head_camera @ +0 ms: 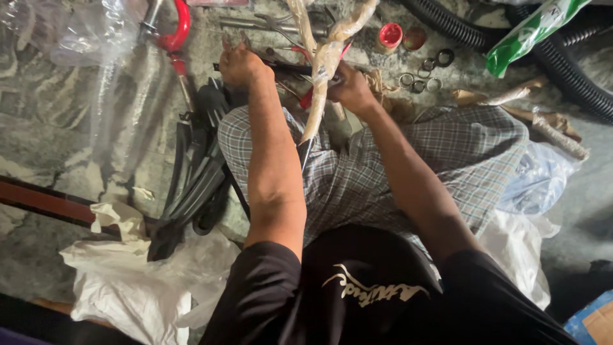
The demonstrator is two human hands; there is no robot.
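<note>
Mottled stone floor (38,108), crowded with parts and wrappings.
A red-handled tool (174,32) lies at the top left beside clear plastic film (83,32); black plastic parts (198,185) are piled at centre left, above crumpled white bags (128,281). Metal rings (424,73) and a red cap (389,35) sit near black corrugated hose (575,83) and a green packet (530,32).

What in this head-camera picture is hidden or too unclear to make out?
- What the right hand grips: hidden by its own fingers and the wrapped part crossing in front.
- The left hand: seen from the back, so its fingertips and whatever they touch on the dark bar are hidden.
- The red frame piece: cut off by the top edge.
- The black hose: runs out at the right edge.
- The small metal rings: too small to tell their kind.
</note>
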